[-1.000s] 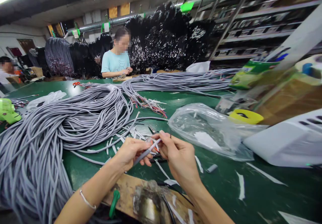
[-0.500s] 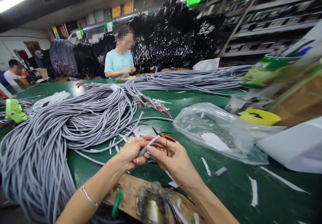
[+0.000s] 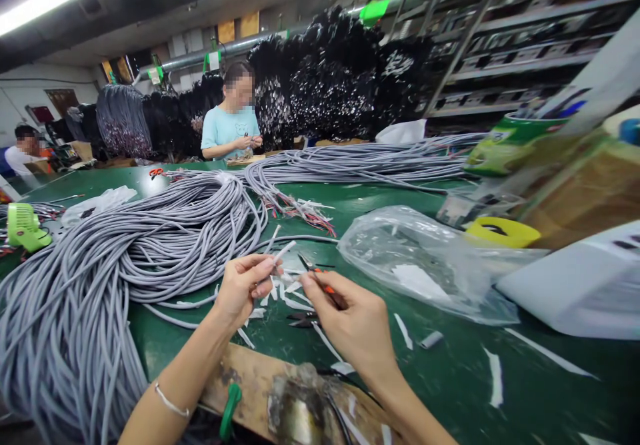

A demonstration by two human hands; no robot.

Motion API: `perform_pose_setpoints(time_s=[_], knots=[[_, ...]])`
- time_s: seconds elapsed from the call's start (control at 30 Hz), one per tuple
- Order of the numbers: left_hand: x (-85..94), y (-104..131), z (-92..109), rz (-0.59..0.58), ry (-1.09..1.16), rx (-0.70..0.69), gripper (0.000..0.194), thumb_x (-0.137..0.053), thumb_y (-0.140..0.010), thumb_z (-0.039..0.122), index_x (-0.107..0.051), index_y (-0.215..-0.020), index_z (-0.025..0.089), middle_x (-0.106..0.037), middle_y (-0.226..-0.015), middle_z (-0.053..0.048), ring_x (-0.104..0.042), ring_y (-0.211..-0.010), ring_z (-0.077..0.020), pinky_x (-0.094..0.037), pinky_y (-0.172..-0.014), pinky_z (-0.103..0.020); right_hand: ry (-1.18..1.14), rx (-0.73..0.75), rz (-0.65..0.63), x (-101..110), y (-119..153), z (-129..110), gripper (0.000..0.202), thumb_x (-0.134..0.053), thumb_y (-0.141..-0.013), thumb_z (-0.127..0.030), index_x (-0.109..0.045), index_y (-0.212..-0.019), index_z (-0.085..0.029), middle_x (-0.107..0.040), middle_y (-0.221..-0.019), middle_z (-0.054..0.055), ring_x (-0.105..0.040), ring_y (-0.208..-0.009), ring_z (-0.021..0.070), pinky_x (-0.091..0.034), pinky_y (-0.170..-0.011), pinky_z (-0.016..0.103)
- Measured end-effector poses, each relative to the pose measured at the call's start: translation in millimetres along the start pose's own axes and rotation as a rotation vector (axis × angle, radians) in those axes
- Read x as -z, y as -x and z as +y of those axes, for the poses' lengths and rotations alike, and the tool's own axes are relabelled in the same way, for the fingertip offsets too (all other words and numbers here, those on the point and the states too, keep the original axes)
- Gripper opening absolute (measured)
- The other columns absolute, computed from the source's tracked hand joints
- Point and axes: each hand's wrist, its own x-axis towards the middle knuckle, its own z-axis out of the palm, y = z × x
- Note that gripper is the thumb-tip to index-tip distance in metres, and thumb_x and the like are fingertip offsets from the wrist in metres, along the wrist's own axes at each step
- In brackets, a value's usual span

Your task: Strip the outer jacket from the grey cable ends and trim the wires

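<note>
My left hand (image 3: 245, 285) is closed in a pinch around a cable end, and its pale, whitish tip (image 3: 286, 252) points up and right out of my fingers. To the right of it, my right hand (image 3: 353, 312) has thumb and fingers pressed together. A thin dark piece shows at those fingers, too small to name. Behind my right fingertips are pliers (image 3: 306, 262) with orange-red handles, partly hidden. Dark cutters (image 3: 303, 320) lie on the table between my hands, among white strips (image 3: 295, 292) of scrap.
A large heap of grey cables (image 3: 170, 232) fills the left side. On the right are a clear plastic bag (image 3: 415, 258), a yellow tape roll (image 3: 501, 230) and a short grey tube (image 3: 431, 340). A wooden board (image 3: 250, 378) sits at the front edge. A co-worker (image 3: 231, 122) works across the table.
My hands have moved apart; earlier, both met at the cable end. My left hand has gone left and up with it, and the right hand is off it. The cutters on the table now show.
</note>
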Motion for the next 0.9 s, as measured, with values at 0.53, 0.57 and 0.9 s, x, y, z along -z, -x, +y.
perform_pose_setpoints(time_s=[0.53, 0.57, 0.9], knots=[[0.2, 1.7, -7.5, -0.073, -0.017, 0.171, 0.048, -0.077, -0.051, 0.024, -0.062, -0.094, 0.009, -0.061, -0.064, -0.002, -0.026, -0.031, 0.0045, -0.011, -0.031, -0.014, 0.09, 0.274, -0.16, -10.0, 5.1, -1.1, 0.017, -0.044, -0.077, -0.012, -0.057, -0.067, -0.016, -0.054, -0.062, 0.002, -0.051, -0.054, 0.0115, -0.041, -0.051, 0.021], [2.0, 0.8, -4.8, -0.067, 0.002, 0.198, 0.047, -0.076, -0.05, 0.022, -0.063, -0.094, 0.008, -0.061, -0.062, -0.002, -0.023, -0.03, 0.005, -0.009, -0.031, -0.014, 0.099, 0.296, -0.169, -10.6, 6.5, -0.9, 0.018, -0.044, -0.076, -0.012, -0.058, -0.067, -0.017, -0.054, -0.062, 0.002, -0.051, -0.054, 0.0115, -0.041, -0.051, 0.021], [12.3, -0.4, 23.0, -0.083, -0.062, 0.108, 0.027, -0.071, -0.058, 0.029, -0.067, -0.074, 0.007, -0.05, -0.056, 0.002, -0.018, -0.033, 0.0043, -0.007, -0.035, -0.015, -0.011, 0.346, -0.317, -0.8, 14.3, -16.7, 0.02, -0.045, -0.076, -0.013, -0.062, -0.068, -0.018, -0.055, -0.057, -0.002, -0.048, -0.045, 0.0084, -0.037, -0.043, 0.019]])
